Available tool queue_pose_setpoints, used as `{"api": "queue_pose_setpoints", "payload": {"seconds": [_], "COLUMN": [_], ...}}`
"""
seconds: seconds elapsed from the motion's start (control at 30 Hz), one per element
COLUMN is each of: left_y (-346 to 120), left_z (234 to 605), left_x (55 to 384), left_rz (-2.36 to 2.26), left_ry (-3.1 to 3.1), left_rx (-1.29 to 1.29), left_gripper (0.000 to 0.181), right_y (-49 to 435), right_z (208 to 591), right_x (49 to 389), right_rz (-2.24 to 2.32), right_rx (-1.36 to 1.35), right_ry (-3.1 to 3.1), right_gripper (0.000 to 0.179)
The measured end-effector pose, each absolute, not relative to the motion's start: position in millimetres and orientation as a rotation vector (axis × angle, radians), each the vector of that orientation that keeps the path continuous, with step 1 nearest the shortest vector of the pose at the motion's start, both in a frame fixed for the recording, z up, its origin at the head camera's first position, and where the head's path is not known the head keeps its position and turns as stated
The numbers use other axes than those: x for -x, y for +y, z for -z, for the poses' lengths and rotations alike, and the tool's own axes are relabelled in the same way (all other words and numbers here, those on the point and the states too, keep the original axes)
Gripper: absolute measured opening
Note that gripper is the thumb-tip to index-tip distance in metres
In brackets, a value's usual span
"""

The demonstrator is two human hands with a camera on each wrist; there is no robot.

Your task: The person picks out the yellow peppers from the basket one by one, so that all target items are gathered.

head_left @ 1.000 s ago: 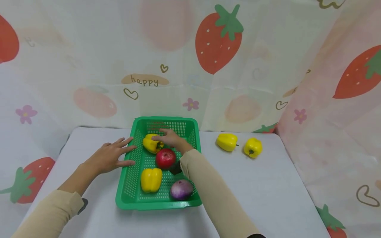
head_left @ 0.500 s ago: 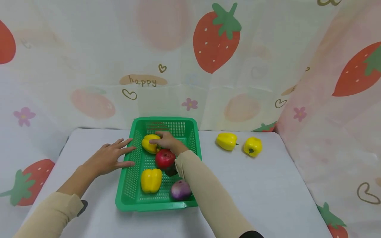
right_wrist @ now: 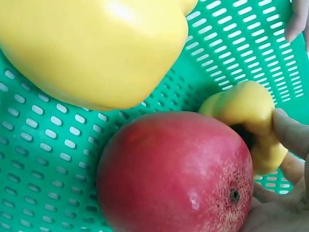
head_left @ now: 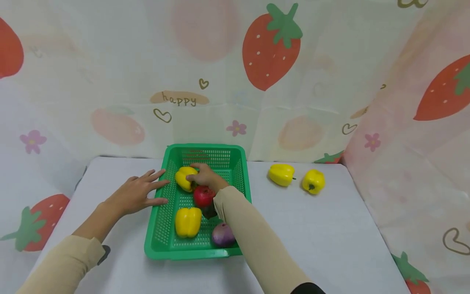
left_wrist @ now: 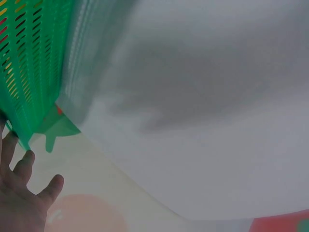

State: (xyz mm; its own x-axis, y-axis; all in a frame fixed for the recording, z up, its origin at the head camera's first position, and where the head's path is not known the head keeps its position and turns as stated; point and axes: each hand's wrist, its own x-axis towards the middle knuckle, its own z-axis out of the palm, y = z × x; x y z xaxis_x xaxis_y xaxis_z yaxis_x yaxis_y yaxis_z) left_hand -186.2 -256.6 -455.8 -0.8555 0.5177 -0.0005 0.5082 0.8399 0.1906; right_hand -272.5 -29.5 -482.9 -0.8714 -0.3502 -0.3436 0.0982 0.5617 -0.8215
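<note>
In the head view my right hand (head_left: pixel 207 176) reaches into the green plastic basket (head_left: pixel 191 254) and holds a yellow bell pepper (head_left: pixel 183 178) near its far left corner. The right wrist view shows my thumb (right_wrist: pixel 289 129) against that bell pepper (right_wrist: pixel 246 104), with fingers curled behind it. A round red fruit (head_left: pixel 202 196) lies just below this hand, large and speckled at one end in the right wrist view. My left hand (head_left: pixel 134 194) is spread with straight fingers over the basket's left rim.
A second yellow bell pepper (head_left: pixel 188 222) and a rounded purple vegetable (head_left: pixel 222 235), partly hidden by my right sleeve, lie in the basket's near half. Two more yellow bell peppers (head_left: pixel 281 174) lie on the white table (head_left: pixel 315 237) to the right. A strawberry-print cloth (head_left: pixel 220 122) hangs behind.
My right hand has come down onto the far bell pepper, its fingers closing around it from above. My left hand stays at the rim.
</note>
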Motion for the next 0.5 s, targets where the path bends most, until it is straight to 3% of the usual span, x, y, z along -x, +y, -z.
{"api": "queue_pose_setpoints", "payload": {"seconds": [0.5], "left_y": [-256.5], "left_z": [455.6], "left_x": [188.2], "left_rz": [-0.272], "left_ry": [2.959], "left_rx": [-0.823], "left_gripper": [0.063], "right_y": [-23.0], "right_z": [475.2], "right_x": [277.6], "right_rz": [1.314], "right_rx": [0.281], "right_ry": [2.295], "right_gripper": [0.051]}}
